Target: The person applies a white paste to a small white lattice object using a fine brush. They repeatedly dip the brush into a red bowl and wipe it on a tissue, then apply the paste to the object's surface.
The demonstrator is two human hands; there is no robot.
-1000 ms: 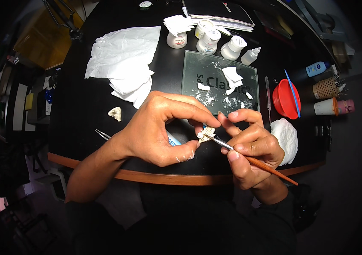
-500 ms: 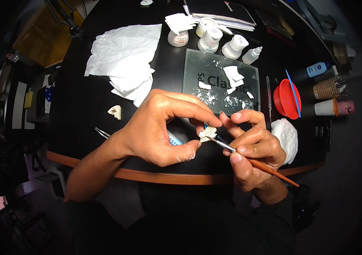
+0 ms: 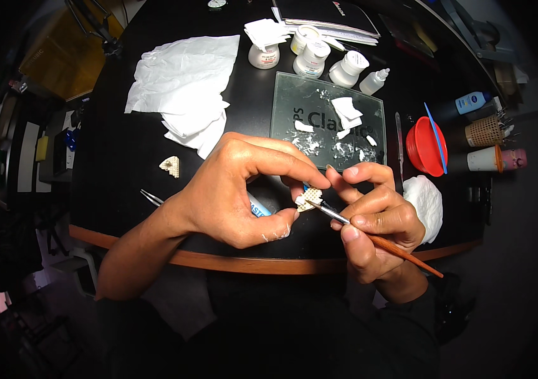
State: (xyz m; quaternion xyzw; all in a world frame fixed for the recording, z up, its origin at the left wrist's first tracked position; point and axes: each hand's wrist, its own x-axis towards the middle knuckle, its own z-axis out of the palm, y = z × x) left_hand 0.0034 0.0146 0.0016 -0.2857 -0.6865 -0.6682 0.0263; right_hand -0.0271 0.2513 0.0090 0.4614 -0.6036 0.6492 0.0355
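My left hand (image 3: 247, 192) pinches a small cream perforated piece (image 3: 312, 195) between thumb and fingers. A white lump (image 3: 300, 201) sits at its left edge, beside my thumb, which has white smears. My right hand (image 3: 383, 221) grips a fine paintbrush (image 3: 389, 245) with a brown wooden handle and silver ferrule. The brush tip meets the perforated piece near the white lump; whether it touches the lump is too small to tell. Under my left hand lies a partly hidden blue-and-white tube (image 3: 259, 207). Another cream perforated piece (image 3: 170, 167) rests on the desk to the left.
Beyond my hands a glass slab (image 3: 285, 104) carries white residue and folded tissue. White jars (image 3: 311, 61) and a dropper bottle (image 3: 374, 82) stand behind it. Tissues (image 3: 183, 76) and tweezers (image 3: 151, 198) lie left; a red bowl (image 3: 424, 148) and crumpled tissue (image 3: 426, 205) sit right.
Almost nothing differs. The paintbrush has shifted very slightly against the perforated piece, while both hands keep their places and grips.
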